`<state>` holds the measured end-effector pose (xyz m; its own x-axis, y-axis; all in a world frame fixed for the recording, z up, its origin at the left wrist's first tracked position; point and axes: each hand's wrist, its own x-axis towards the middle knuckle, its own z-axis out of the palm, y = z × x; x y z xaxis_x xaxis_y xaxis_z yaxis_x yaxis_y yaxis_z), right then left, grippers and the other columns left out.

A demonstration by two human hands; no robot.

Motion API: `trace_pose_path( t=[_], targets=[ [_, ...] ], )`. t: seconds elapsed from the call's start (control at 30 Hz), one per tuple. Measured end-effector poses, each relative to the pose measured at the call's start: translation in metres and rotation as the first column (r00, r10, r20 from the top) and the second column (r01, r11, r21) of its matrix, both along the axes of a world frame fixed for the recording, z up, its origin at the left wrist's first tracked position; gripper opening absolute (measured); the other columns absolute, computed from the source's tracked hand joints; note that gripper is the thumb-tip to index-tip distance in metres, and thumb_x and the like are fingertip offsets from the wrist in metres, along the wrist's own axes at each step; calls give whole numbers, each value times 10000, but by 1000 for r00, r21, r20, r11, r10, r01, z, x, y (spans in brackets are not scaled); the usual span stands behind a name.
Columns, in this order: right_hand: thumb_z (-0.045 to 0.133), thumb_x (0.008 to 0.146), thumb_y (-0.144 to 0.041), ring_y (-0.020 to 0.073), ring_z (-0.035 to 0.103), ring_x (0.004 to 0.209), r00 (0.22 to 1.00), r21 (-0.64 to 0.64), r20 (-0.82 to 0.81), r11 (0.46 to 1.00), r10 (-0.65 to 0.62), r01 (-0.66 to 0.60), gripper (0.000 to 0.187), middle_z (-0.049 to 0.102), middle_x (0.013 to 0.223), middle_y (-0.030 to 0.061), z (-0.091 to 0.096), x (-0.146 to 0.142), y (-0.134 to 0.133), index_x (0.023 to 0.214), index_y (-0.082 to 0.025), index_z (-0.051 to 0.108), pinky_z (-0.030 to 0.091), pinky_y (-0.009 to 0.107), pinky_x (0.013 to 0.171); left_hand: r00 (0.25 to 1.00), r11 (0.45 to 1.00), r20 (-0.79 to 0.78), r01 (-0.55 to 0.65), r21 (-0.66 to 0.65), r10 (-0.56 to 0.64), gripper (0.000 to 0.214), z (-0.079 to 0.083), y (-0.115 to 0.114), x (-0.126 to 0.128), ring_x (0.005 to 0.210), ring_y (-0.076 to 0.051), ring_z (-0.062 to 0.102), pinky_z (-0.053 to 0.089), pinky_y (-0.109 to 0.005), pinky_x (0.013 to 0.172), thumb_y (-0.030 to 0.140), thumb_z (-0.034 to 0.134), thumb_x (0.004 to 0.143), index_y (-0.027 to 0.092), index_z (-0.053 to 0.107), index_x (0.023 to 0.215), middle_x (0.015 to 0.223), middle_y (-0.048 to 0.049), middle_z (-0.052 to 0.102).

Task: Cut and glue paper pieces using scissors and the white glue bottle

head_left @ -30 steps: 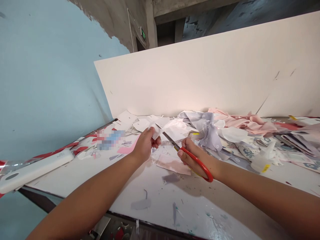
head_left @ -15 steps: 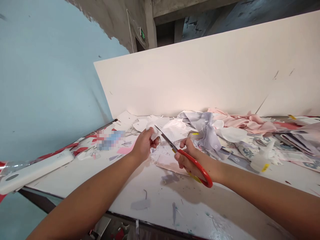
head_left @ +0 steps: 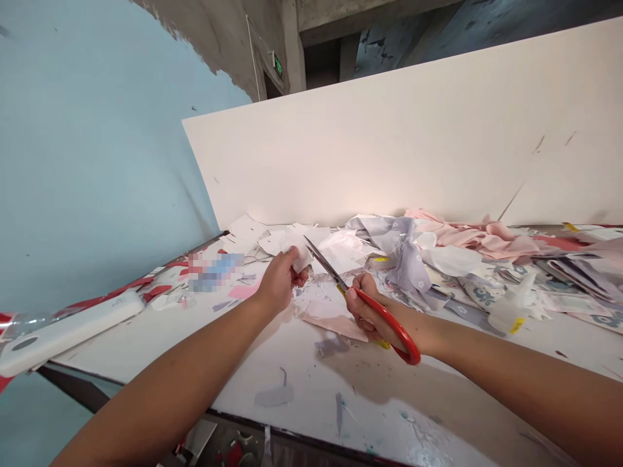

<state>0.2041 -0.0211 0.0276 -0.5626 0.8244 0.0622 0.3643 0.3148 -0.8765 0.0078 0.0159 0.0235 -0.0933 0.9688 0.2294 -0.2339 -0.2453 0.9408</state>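
Note:
My left hand (head_left: pixel 281 280) is closed around a small white scrap of fabric (head_left: pixel 300 257), held just above the white table (head_left: pixel 160 331). My right hand (head_left: pixel 368 310) grips red-handled scissors (head_left: pixel 377 310), fingers through the loops. The steel blades (head_left: pixel 325 265) point up and left, and their tips meet the white scrap beside my left fingers. Below both hands lies a pale pink piece of fabric (head_left: pixel 327 314).
Cut fabric and paper scraps cover the back of the table: white pieces (head_left: pixel 253 233), lilac cloth (head_left: pixel 403 253), pink cloth (head_left: pixel 487 239). A white board (head_left: pixel 413 143) stands behind. A long white object (head_left: pixel 68 329) lies at the left edge, next to the blue wall (head_left: pixel 87 162).
The scissors have shifted slightly up and right, with the blades closing in on the white scrap. My left hand has barely moved.

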Motion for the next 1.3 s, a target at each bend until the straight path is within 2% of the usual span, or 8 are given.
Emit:
trace_pose_path(
  t=[0.1,0.17,0.33,0.43,0.73,1.0,1.3],
  targets=[
    [284,780,-636,86,284,448,997,-122,-31,989,74,-78,415,313,583,-61,4,2,-2,730,-233,199,304,251,426,1000,1000,-8,-4,-2,4,262,-1,0,0,405,-64,421,302,-174,394,402,458,766,169,459,646,443,26,477],
    [280,767,-654,88,284,466,995,-154,-44,983,92,-98,434,302,597,-60,7,3,-3,735,-231,189,302,250,445,1000,1000,-5,-6,-2,6,265,0,-1,1,403,-63,422,301,-175,392,400,456,767,169,460,636,441,27,477],
    [245,794,-628,95,245,511,990,-111,-3,984,139,-138,400,275,622,-54,11,3,-5,738,-236,186,276,231,437,1000,1000,-7,-2,-8,2,264,2,-3,3,403,-64,433,306,-177,385,372,447,775,168,468,608,450,26,485],
    [257,805,-606,100,252,516,990,-94,-31,985,140,-142,380,272,623,-52,9,1,-4,746,-239,183,275,232,433,998,1000,-63,10,1,-10,283,2,-6,5,405,-68,433,320,-186,395,385,443,779,165,486,608,458,19,496],
    [298,780,-629,89,230,467,989,-96,-133,992,64,-77,400,256,593,-68,-5,-2,-1,782,-245,187,234,220,401,964,995,-245,104,-5,-102,365,-4,-12,10,410,-79,449,339,-223,462,438,398,802,153,491,594,485,-7,543],
    [316,760,-647,73,262,456,986,-130,-167,990,24,-46,413,342,648,-60,-12,-2,4,796,-249,211,274,217,408,949,986,-269,157,-51,-165,411,-3,-15,11,399,-84,440,332,-231,464,431,386,800,151,513,528,460,-12,525],
    [308,765,-642,75,283,472,994,-62,-113,998,5,-12,413,359,631,-56,-16,-3,5,801,-237,235,290,212,401,941,974,-250,215,-71,-226,430,-1,-16,13,390,-94,433,330,-231,435,433,393,790,155,516,486,419,-16,492]
  ],
)
